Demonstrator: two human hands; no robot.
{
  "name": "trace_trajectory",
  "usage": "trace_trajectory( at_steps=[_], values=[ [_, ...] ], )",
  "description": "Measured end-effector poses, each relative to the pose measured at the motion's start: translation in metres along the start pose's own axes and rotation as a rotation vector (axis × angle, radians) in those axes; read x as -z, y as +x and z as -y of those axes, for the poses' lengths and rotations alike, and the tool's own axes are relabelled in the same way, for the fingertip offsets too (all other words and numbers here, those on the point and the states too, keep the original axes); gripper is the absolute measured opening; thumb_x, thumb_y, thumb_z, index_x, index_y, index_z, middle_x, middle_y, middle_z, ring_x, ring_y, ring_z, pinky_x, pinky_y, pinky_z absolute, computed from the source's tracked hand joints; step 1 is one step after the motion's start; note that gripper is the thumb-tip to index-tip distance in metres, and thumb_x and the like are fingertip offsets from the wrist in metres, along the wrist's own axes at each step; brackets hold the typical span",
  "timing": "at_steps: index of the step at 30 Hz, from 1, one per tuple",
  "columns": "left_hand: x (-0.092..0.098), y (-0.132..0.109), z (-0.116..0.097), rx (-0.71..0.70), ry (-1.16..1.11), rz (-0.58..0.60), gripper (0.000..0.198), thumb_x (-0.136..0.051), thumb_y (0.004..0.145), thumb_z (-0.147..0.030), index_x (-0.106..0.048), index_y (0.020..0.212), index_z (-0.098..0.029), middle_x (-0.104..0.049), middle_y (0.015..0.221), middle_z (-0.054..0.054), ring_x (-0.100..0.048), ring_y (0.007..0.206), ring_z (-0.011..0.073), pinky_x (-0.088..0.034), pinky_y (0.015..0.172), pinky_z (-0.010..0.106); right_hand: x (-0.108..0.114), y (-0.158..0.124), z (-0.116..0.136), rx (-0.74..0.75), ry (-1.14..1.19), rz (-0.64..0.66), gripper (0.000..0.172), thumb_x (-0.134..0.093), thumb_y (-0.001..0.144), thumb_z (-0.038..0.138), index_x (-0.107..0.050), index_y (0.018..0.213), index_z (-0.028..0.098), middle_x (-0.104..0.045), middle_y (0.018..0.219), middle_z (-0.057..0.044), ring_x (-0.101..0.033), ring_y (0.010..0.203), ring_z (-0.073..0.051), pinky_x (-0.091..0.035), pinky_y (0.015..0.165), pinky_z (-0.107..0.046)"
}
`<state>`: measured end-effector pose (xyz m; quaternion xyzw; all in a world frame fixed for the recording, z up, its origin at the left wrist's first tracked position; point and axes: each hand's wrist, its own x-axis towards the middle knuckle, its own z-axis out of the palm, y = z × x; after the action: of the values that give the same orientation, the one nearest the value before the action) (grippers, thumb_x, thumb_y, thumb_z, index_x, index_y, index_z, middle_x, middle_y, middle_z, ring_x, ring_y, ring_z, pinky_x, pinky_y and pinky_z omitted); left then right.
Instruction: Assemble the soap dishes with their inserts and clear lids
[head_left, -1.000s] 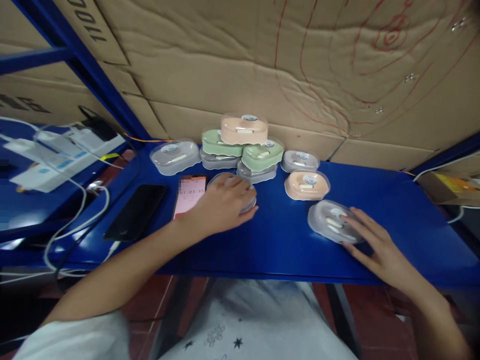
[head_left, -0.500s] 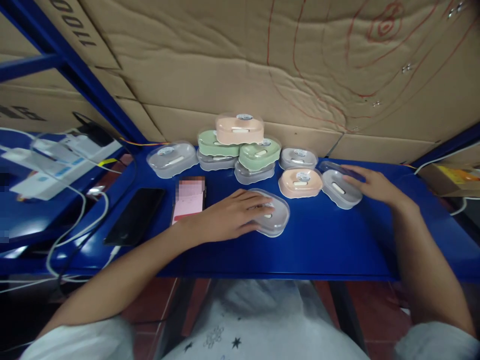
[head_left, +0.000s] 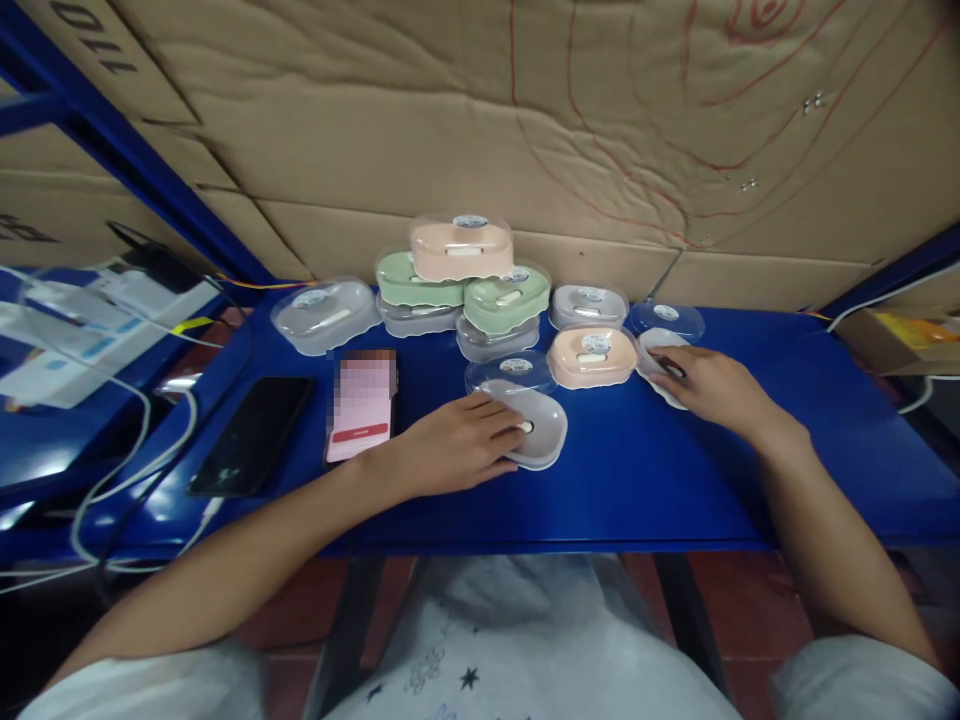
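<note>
My left hand [head_left: 457, 445] lies on the blue table [head_left: 637, 480], its fingers bent over the near rim of an open grey soap-box base [head_left: 544, 430], by a small white piece inside. That box's clear lid [head_left: 510, 372] lies just behind it. My right hand [head_left: 712, 388] grips a second open grey base [head_left: 658, 358], mostly hidden under the fingers. Its clear lid [head_left: 666, 320] rests behind. A closed peach box [head_left: 592, 355] sits between the two bases.
A pile of closed boxes stands at the back: a peach one [head_left: 461, 245] on top of two green ones [head_left: 504, 300], and grey ones below. A phone with a pink screen [head_left: 361, 405], a black phone [head_left: 251, 435] and cables [head_left: 127, 440] lie left. Cardboard [head_left: 525, 130] walls the back.
Both grey boxes have been opened; their clear lids now lie behind the bases. My right hand carried its box from the front right to beside the peach box. My left hand slid its box rightward.
</note>
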<state>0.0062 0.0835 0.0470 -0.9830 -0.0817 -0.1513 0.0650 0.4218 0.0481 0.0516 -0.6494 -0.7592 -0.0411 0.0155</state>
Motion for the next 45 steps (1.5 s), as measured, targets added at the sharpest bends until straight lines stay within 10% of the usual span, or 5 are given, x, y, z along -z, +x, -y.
trace_trajectory(
  at_steps=[16, 21, 26, 33, 45],
  values=[
    [-0.011, 0.002, -0.004, 0.061, 0.097, -0.247, 0.031, -0.052, 0.105, -0.005, -0.069, 0.128, -0.017, -0.074, 0.132, 0.012, -0.07, 0.118, 0.0251, -0.05, 0.104, 0.042, -0.007, 0.018, 0.0, 0.047, 0.071, -0.441, 0.043, -0.042, 0.111, 0.04, -0.065, 0.143, 0.022, -0.066, 0.148, -0.016, -0.06, 0.139, -0.036, -0.042, 0.114, -0.057],
    [-0.004, 0.001, -0.007, 0.051, 0.042, -0.226, 0.02, -0.052, 0.108, -0.014, -0.072, 0.11, -0.015, -0.076, 0.104, 0.009, -0.072, 0.09, 0.0202, -0.056, 0.083, 0.033, -0.01, 0.019, 0.041, 0.291, 0.155, -0.243, 0.059, -0.051, 0.107, 0.054, -0.046, 0.161, 0.028, -0.053, 0.164, -0.01, -0.047, 0.152, -0.032, -0.035, 0.123, -0.054],
    [-0.008, 0.001, -0.012, -0.064, -0.092, -0.08, 0.027, -0.065, 0.106, -0.042, -0.073, 0.105, -0.016, -0.076, 0.107, 0.009, -0.072, 0.103, 0.0228, -0.058, 0.09, 0.034, -0.011, 0.02, 0.049, 0.258, 0.217, -0.249, 0.049, -0.053, 0.107, 0.052, -0.06, 0.149, 0.03, -0.064, 0.151, -0.011, -0.057, 0.141, -0.034, -0.039, 0.116, -0.055],
    [-0.01, 0.002, -0.009, -0.057, -0.029, 0.016, 0.017, -0.071, 0.102, -0.033, -0.073, 0.112, -0.018, -0.075, 0.118, 0.008, -0.07, 0.111, 0.0251, -0.054, 0.097, 0.037, -0.002, 0.013, 0.041, 0.124, 0.237, -0.49, 0.039, -0.047, 0.11, 0.042, -0.07, 0.135, 0.025, -0.074, 0.134, -0.012, -0.065, 0.129, -0.031, -0.046, 0.109, -0.05],
    [-0.012, 0.0, -0.009, -0.046, -0.05, -0.05, 0.011, -0.067, 0.103, -0.026, -0.072, 0.103, -0.017, -0.073, 0.117, 0.01, -0.069, 0.112, 0.0263, -0.057, 0.096, 0.039, -0.01, 0.014, 0.068, 0.32, 0.224, -0.174, 0.044, -0.044, 0.111, 0.048, -0.068, 0.14, 0.025, -0.075, 0.136, -0.011, -0.068, 0.128, -0.031, -0.046, 0.109, -0.051]
  ],
)
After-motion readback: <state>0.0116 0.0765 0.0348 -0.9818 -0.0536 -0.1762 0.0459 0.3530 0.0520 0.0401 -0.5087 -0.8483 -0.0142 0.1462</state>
